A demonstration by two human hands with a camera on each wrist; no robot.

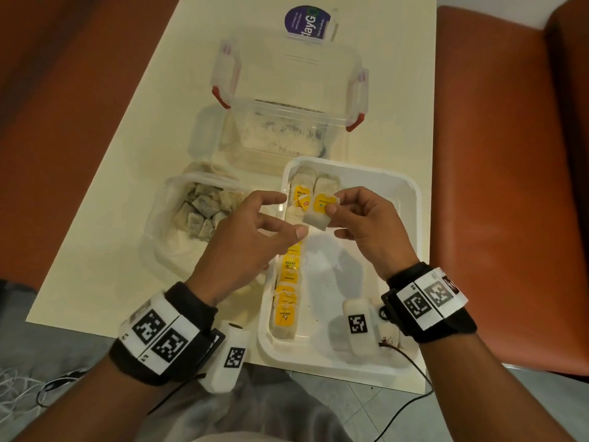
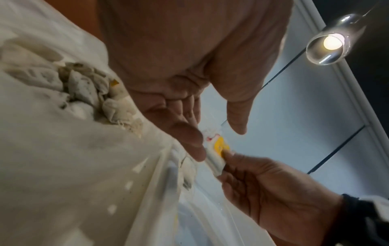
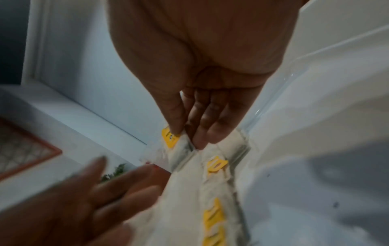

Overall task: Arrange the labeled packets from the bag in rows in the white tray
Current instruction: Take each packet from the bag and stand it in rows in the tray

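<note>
My right hand (image 1: 333, 202) pinches a tea-bag packet (image 1: 317, 215) with a yellow label between thumb and fingers, above the far left part of the white tray (image 1: 411, 193). The pinch shows close up in the right wrist view, fingertips (image 3: 174, 128) on the packet (image 3: 183, 146). My left hand (image 1: 290, 215) hovers beside it with loose, spread fingers and holds nothing. One fingertip (image 2: 197, 149) lies right next to the packet (image 2: 216, 154); contact cannot be told. A row of labeled packets (image 1: 288, 282) lies along the tray's left side. The clear bag (image 1: 165, 250) with several packets (image 1: 204, 212) sits left of the tray.
A clear plastic box (image 1: 280, 135) with red clips stands behind the tray, its lid (image 1: 287, 68) farther back. A purple-labelled card (image 1: 307, 22) is at the table's far end. Orange seats (image 1: 497, 154) flank the cream table (image 1: 111, 218). The tray's right half is bare.
</note>
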